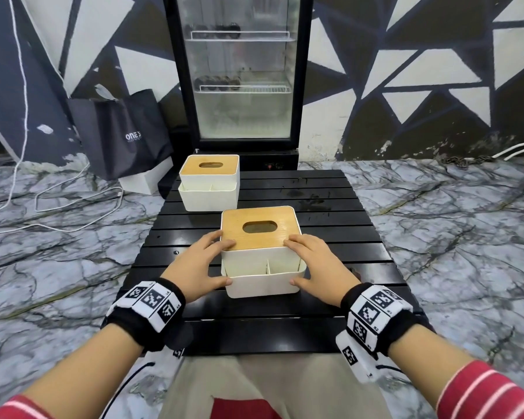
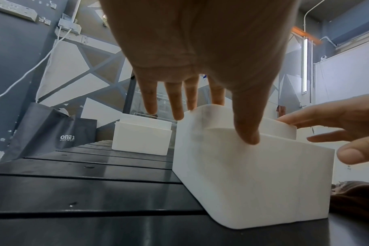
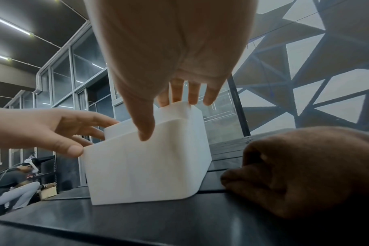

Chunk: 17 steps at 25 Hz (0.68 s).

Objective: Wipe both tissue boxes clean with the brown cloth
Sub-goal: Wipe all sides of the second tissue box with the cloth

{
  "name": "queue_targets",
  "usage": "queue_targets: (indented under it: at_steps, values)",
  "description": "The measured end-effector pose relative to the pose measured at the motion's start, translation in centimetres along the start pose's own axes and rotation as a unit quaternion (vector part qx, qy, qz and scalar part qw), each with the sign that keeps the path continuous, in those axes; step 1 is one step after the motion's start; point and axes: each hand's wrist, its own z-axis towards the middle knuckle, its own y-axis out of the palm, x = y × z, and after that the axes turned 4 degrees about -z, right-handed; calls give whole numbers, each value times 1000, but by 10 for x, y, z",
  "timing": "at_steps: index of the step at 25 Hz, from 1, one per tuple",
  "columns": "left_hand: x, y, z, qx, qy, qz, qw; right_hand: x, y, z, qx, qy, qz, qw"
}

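The near tissue box [image 1: 260,276], white with a bamboo lid, stands on the black slatted table [image 1: 330,207]. My left hand [image 1: 194,267] and right hand [image 1: 312,264] flank it. Fingers lie straight against the lid's edges, thumbs touching the front corners. The wrist views show the same box [image 2: 253,183] [image 3: 147,166] between both hands. The brown cloth [image 3: 305,174] lies bunched on the table just right of the box, held by neither hand, and its edge shows in the left wrist view [image 2: 358,199]. The head view hides it behind my right wrist. The second tissue box [image 1: 209,182] stands farther back left.
A glass-door fridge [image 1: 239,71] stands behind the table. A black bag [image 1: 124,131] leans on the wall at the left, with white cables [image 1: 73,201] on the marble floor. Another person [image 3: 11,183] sits far off to the left.
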Motion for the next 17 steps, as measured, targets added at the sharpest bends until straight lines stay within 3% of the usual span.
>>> queue_targets:
  at_steps: [7, 17]
  values:
    - [14, -1, 34, -27, -17, -6, 999, 25, -11, 19, 9, 57, 19, 998]
    - [48, 14, 139, -62, -24, 22, 998, 99, -39, 61, 46, 138, 56, 988]
